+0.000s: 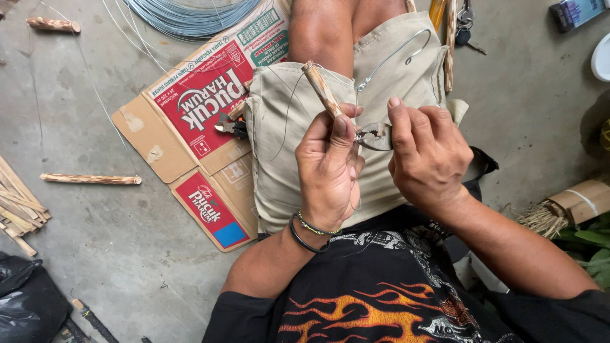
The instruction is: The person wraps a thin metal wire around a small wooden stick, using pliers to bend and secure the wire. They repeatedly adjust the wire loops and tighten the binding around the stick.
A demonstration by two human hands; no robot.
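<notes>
The person's left hand point(329, 166) is clenched around a short wooden stick point(321, 87), thumb pressed along its lower part, so the stick stands out of the grip tilted up and to the left. The right hand point(429, 155) is closed on a pair of pliers point(375, 136), forefinger stretched out over the top; the pliers' nose points left and meets the base of the stick just beside the left thumb. A thin wire point(387, 58) rises from that meeting point and curves into a hook over the person's lap. Both hands work above the person's thigh, which is covered in beige shorts point(279, 127).

Under the leg lies a flattened cardboard box point(190, 121), red and brown, on a grey concrete floor point(95, 235). A coil of grey wire point(190, 16) lies at the top edge. Another stick point(91, 179) lies loose on the floor to the left, near a bundle of split slats point(19, 206) at the frame's edge.
</notes>
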